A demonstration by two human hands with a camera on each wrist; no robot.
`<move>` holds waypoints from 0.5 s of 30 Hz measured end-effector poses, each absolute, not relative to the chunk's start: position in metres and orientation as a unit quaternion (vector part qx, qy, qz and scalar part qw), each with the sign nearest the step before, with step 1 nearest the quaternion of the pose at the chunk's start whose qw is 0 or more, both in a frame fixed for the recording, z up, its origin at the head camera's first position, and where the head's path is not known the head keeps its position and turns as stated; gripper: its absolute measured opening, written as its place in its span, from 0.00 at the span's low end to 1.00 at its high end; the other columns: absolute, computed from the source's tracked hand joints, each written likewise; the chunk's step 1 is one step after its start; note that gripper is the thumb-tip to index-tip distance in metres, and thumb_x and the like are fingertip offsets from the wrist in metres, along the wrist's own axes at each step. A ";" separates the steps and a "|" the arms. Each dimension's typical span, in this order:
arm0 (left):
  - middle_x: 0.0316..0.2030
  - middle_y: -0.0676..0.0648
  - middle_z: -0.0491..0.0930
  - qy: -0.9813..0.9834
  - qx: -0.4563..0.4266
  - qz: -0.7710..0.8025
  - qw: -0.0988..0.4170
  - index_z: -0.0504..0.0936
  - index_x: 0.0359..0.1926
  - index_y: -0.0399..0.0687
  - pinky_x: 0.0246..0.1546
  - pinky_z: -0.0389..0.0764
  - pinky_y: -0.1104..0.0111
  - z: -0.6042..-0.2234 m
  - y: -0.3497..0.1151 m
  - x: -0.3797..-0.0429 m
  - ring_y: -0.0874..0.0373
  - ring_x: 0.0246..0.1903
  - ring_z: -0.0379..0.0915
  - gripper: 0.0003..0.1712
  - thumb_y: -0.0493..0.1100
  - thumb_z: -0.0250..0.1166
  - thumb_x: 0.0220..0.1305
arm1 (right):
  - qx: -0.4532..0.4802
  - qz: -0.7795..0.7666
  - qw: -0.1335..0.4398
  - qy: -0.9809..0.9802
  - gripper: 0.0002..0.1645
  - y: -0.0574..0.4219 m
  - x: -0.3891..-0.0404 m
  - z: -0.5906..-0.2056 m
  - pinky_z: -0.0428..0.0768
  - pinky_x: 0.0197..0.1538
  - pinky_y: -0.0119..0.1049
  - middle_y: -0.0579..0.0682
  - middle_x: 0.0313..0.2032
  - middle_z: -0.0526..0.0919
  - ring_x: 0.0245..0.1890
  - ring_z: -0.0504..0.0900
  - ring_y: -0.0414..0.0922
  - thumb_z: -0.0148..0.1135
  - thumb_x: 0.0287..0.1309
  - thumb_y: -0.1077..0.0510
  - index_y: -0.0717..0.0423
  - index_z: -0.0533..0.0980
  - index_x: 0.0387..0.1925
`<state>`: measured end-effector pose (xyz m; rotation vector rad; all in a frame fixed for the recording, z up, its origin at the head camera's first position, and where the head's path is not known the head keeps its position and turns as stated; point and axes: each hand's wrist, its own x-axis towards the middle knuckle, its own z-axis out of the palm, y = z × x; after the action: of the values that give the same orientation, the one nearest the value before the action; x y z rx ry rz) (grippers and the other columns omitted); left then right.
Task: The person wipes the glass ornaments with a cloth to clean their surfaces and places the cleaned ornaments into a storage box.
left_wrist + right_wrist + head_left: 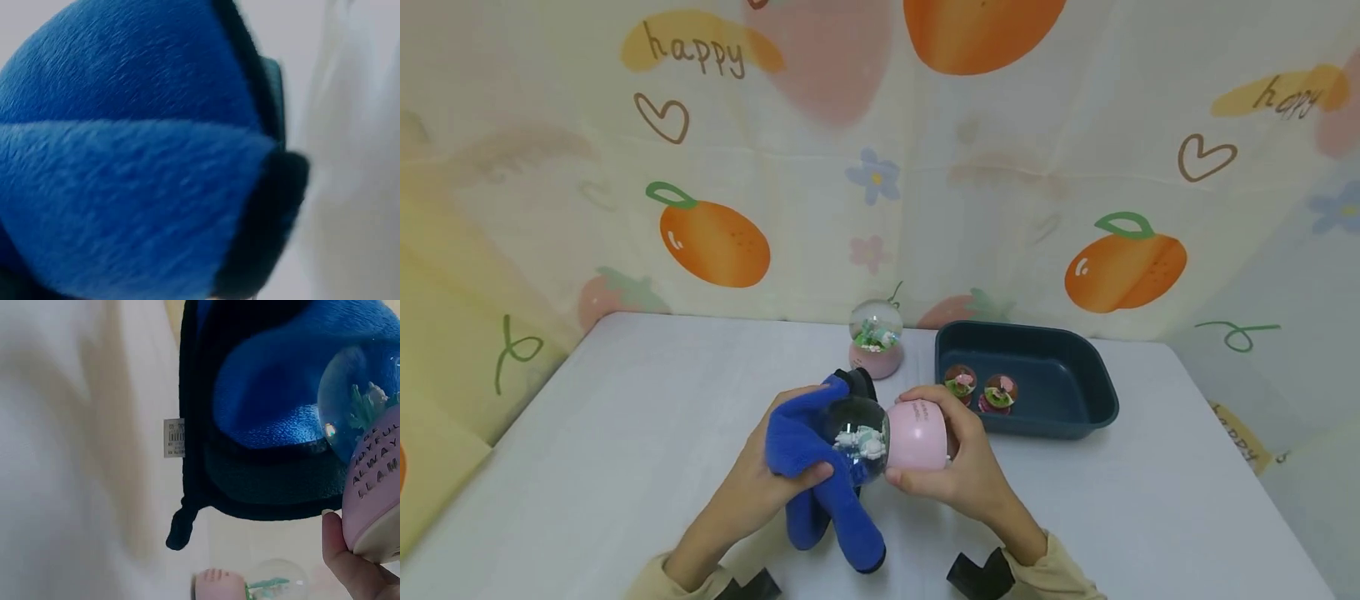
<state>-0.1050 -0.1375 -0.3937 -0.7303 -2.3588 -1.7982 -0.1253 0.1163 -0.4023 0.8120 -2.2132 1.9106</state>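
Note:
My right hand (973, 475) grips the pink base of a snow globe (919, 435), which lies on its side in the air above the table. Raised lettering runs round that base in the right wrist view. My left hand (758, 483) holds a blue fleecy cloth (797, 437) with black edging against the globe's clear dome, its thumb on the front of the fabric. Loose flaps of the cloth hang below. Blue fabric (137, 200) fills most of the left wrist view and hides the left fingers there. A white tag (174, 438) sticks out from the cloth's black edge.
A second snow globe (876, 360) with a pink base stands upright behind the hands. To its right is a dark blue tray (1060, 423) holding two small globes (960, 382) at its left end. A printed fabric backdrop (820, 225) rises behind the white table (625, 417).

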 end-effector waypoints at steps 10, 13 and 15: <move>0.49 0.61 0.82 -0.743 -0.193 -0.625 0.143 0.79 0.54 0.38 0.51 0.76 0.78 -0.395 -0.139 -0.106 0.68 0.50 0.78 0.19 0.26 0.59 0.63 | 0.298 0.645 0.017 -0.704 0.40 0.121 -0.125 -0.401 0.86 0.38 0.44 0.58 0.52 0.76 0.47 0.77 0.47 0.76 0.37 0.65 0.54 0.72 0.57; 0.52 0.59 0.81 -0.719 -0.213 -0.652 0.116 0.77 0.58 0.46 0.52 0.76 0.77 -0.394 -0.140 -0.106 0.67 0.52 0.77 0.21 0.29 0.58 0.65 | 0.315 0.645 0.017 -0.696 0.40 0.122 -0.125 -0.399 0.86 0.38 0.44 0.58 0.53 0.76 0.48 0.77 0.47 0.76 0.36 0.65 0.55 0.72 0.57; 0.55 0.59 0.80 -0.710 -0.231 -0.659 0.089 0.75 0.62 0.50 0.54 0.75 0.76 -0.392 -0.142 -0.106 0.67 0.54 0.76 0.22 0.35 0.59 0.68 | 0.323 0.645 0.019 -0.692 0.41 0.122 -0.125 -0.397 0.86 0.38 0.44 0.59 0.52 0.77 0.47 0.77 0.46 0.76 0.36 0.66 0.55 0.72 0.57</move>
<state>-0.1060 -0.1416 -0.3923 -0.6881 -2.1136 -1.9604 -0.1252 0.1221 -0.3972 1.0017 -2.1492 2.0016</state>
